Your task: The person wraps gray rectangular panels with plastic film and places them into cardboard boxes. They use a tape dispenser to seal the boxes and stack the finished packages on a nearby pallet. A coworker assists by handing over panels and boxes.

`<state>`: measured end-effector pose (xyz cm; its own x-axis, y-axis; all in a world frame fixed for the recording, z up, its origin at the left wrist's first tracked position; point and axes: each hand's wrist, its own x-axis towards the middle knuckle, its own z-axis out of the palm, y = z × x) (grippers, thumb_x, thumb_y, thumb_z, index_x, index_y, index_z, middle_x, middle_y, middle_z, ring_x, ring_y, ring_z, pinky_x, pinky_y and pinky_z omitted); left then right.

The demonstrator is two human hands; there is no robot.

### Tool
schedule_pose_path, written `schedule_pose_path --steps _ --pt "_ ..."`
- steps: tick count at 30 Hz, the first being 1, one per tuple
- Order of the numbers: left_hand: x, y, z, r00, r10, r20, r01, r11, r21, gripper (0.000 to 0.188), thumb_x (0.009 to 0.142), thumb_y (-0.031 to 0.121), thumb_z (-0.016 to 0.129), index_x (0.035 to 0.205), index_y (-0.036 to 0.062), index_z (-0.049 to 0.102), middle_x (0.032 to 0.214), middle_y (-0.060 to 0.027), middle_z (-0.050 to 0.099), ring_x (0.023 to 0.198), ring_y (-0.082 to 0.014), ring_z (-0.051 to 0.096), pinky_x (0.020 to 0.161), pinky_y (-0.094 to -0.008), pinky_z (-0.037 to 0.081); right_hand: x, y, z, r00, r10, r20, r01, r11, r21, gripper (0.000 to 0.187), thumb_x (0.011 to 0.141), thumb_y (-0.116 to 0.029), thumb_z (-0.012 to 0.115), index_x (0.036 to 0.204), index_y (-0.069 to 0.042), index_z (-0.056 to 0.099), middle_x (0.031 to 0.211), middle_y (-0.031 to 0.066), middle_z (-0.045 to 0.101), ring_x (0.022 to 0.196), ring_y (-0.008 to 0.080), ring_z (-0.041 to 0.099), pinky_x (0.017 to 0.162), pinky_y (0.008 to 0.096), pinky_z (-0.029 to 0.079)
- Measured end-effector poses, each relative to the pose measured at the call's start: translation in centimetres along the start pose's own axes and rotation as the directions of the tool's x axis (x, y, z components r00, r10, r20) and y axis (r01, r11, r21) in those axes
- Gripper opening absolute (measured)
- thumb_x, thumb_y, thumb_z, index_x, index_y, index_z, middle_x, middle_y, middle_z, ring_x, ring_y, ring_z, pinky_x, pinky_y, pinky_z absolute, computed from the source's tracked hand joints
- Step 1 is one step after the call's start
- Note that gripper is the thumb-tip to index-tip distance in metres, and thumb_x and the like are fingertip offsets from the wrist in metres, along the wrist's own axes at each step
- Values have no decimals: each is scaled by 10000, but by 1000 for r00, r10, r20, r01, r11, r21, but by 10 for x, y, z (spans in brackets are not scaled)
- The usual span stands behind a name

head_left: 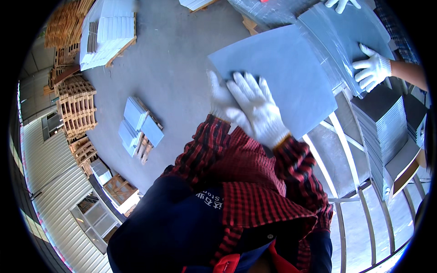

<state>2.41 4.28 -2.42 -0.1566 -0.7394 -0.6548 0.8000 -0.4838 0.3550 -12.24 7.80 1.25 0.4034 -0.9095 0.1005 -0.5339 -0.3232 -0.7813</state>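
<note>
A large flat grey-blue sheet [296, 77] lies in front of me, its near left corner under my hands. My right hand [259, 107], in a white knit glove, rests over the sheet with fingers stretched out and a little apart. Close against it on the left is my left hand [221, 98], also gloved; a finger points straight up beside the sheet's left edge, and its other fingers are partly hidden by my right hand. Neither hand visibly grips anything. Both wrists come out of red and black checked sleeves.
Another person's gloved hand [373, 68] lies on a film-wrapped stack of sheets [341, 34] at the right. Below it stand packed dark panels [387, 123] and a white metal frame [343, 136]. Wooden pallets [77, 104] and pale stacks [111, 32] line the left; a small pallet load [139, 123] sits on the floor.
</note>
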Motion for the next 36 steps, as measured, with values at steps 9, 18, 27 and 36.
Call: schedule_pose_path --steps 9,18,27,36 --pt "-8 -62 43 805 585 -105 -553 674 -489 602 1006 541 387 1389 85 473 1401 -102 520 1350 -212 427 1152 -402 305 32 -15 47 995 -52 -90 46 997 -62 555 940 -429 522 1333 -37 552 1451 149 480 1368 298 411 1161 449 243" --pt "22 -59 35 704 708 -58 -626 581 -520 566 1050 500 332 1405 70 430 1365 -100 507 1258 -213 497 1060 -377 416 68 -4 64 956 -150 -253 117 983 -141 460 888 -408 570 1238 -111 595 1342 129 561 1285 299 482 1118 427 302" --pt "14 -16 -12 905 404 136 -420 900 115 504 1061 430 358 1372 37 405 1308 -104 525 1205 -200 522 1018 -352 436 96 38 23 961 71 -267 -69 997 18 487 910 -451 575 1184 -54 639 1357 160 549 1315 323 453 1093 469 322" --pt "-7 -2 26 988 121 95 -140 964 226 704 1018 609 308 1460 65 364 1422 -138 458 1300 -265 457 1064 -432 412 -108 -5 -45 871 490 28 -336 554 762 563 1000 -454 513 1242 43 623 1115 184 693 984 235 681 838 351 535"
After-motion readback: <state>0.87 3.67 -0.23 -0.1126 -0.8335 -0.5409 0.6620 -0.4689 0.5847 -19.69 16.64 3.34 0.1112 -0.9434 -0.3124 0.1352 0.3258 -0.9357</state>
